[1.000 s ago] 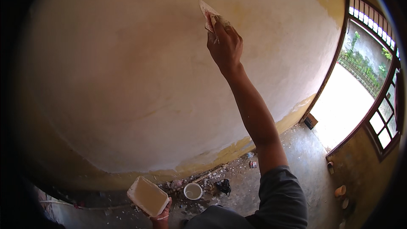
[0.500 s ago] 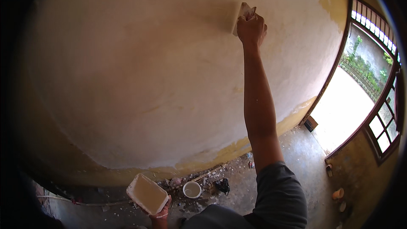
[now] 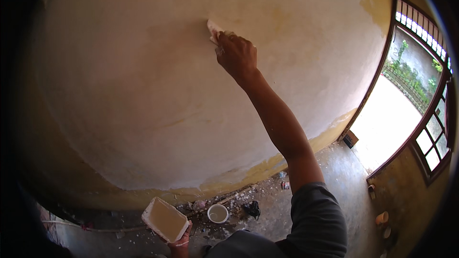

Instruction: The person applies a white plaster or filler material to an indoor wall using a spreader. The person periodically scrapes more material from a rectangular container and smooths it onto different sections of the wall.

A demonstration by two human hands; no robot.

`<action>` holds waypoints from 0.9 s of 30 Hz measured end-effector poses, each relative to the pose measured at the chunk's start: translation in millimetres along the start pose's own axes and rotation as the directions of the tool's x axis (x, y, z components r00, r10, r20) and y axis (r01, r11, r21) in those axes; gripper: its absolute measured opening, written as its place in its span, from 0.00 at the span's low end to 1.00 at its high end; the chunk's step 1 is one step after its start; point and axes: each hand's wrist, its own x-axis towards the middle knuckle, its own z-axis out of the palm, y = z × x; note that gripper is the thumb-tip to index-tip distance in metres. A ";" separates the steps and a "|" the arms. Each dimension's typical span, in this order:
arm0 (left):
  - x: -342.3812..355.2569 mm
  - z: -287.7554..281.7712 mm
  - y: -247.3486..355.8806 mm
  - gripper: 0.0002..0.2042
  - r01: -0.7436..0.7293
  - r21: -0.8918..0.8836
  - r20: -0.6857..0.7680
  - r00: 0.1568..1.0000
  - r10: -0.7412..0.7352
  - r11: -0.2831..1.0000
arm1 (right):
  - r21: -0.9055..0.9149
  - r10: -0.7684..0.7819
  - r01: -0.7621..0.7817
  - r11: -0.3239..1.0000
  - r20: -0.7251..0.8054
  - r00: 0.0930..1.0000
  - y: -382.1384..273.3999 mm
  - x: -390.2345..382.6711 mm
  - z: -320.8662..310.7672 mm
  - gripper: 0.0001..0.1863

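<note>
My right hand (image 3: pixel 236 55) grips a pale putty scraper (image 3: pixel 212 29) against the upper middle of the wall (image 3: pixel 143 91), which carries a blotchy off-white coat with yellow paint showing round its edges. At the bottom, my left hand (image 3: pixel 183 238) holds a rectangular white tub (image 3: pixel 164 216) of creamy paste, its rim crusted. The fingers of that hand wrap round the tub's side and are partly hidden beneath it.
A white bucket (image 3: pixel 218 214), a black plastic bag (image 3: pixel 252 211), scattered debris and a long pole or pipe (image 3: pixel 114 230) lie on the concrete floor (image 3: pixel 344 200) along the wall's foot. An open doorway (image 3: pixel 382 119), a windowed door panel (image 3: pixel 432 143) and small footwear (image 3: pixel 381 219) are at the right.
My right hand and the scraper went right along the wall by half a second ago, and are now further left and a little lower. My left hand with the tub has barely moved.
</note>
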 end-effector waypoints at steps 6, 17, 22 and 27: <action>-6.1 -3.4 0.9 0.36 0.036 -0.005 -0.039 0.999 -0.036 0.999 | 0.315 0.076 -0.178 0.932 0.309 0.948 -2.1 -50.3 -27.6 0.10; 7.7 5.3 -10.9 0.35 0.055 0.000 -0.028 0.998 -0.055 0.998 | 0.044 0.217 -0.217 0.975 -0.383 0.898 153.4 56.6 -76.3 0.12; 12.3 9.2 -15.1 0.35 0.038 0.012 -0.029 0.999 -0.037 0.999 | -0.157 0.147 -0.210 0.965 -0.339 0.929 181.8 76.3 -80.3 0.14; 19.6 18.0 -24.8 0.35 0.027 0.006 -0.019 0.999 -0.027 1.000 | -0.368 0.246 -0.269 0.890 -0.109 0.963 211.6 71.8 -64.7 0.18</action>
